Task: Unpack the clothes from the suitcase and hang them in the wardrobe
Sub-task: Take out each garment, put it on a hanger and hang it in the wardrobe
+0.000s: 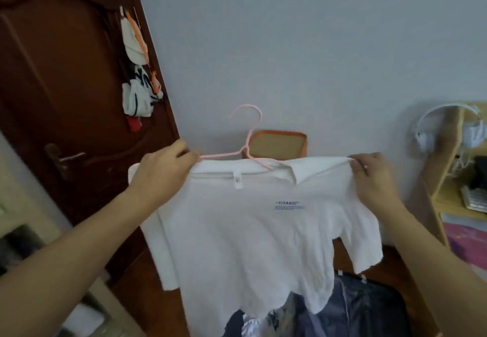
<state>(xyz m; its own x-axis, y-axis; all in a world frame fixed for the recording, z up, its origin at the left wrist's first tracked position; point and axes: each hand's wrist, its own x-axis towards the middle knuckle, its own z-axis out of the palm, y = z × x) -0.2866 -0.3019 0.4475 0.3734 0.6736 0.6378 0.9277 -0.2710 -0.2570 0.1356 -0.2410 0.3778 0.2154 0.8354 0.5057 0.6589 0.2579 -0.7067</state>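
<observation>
A: T-shirt (253, 234), white, short-sleeved, small dark print "TITANIC" on the chest. Location: held up mid-scene in front of the pale wall (303, 46). Hem hangs free, wavy, just above the suitcase.

B: Hanger?

A: Hanger (246, 136), pink, thin. Hook upright and free in the air above the collar. Left arm exposed along the left shoulder seam; right arm slips inside the neck opening.

B: Hands?

A: Left hand (164, 170): fingers curled, pinching the left shoulder of the shirt together with the hanger's left tip. Right hand (370, 176): fingers curled, pinching the right shoulder edge of the shirt and stretching it outward.

B: Suitcase?

A: Suitcase (369, 307), near, lower right, open; dark garments in clear wrapping (350, 302) inside. Its far edge sits on the brown floor below the shirt's right sleeve.

B: Edges and open room?

A: Left: brown wooden door (66, 86), its edge just beside the shirt's left sleeve; socks and small items (138, 73) clipped on it well above the left hand. Far, behind the collar: orange-rimmed box (278, 145) against the wall. Right: wooden shelf unit (448, 178) with white headphones (448, 126) hung on its corner, near the right hand but apart. Open wall above the hook.
</observation>
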